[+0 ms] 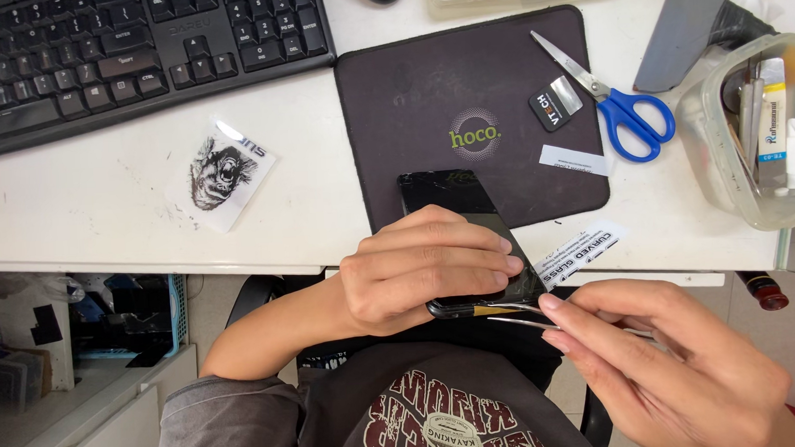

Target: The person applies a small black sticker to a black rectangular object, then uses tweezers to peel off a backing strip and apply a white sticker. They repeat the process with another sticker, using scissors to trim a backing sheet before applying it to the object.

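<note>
Surface: white table (102,210), seen from above, its near edge crossed by the work being done.
Right hand: right hand (663,364), nearest the camera, is closed around thin metal tweezers (518,315), the tips laid against the near edge of the phone.
Left hand: left hand (426,267) is wrapped over the near end of a black smartphone (454,199), fingers curled across its face.
Smartphone: half on the mouse pad, half held out past the table edge, tilted toward the lap.
Beside the phone: a white printed packet (586,249) is lying just right of it at the table edge.
Mouse pad: dark mouse pad (410,98) carries a white strip (573,159) and a small black-and-silver tag (556,105).
Scissors: blue-handled scissors (620,106) are laid across the pad's right edge.
Right side: clear plastic tub (725,155) is filled with tools.
Left side: a sticker with a roaring animal (221,173) is lying flat.
Far: black keyboard (122,48).
</note>
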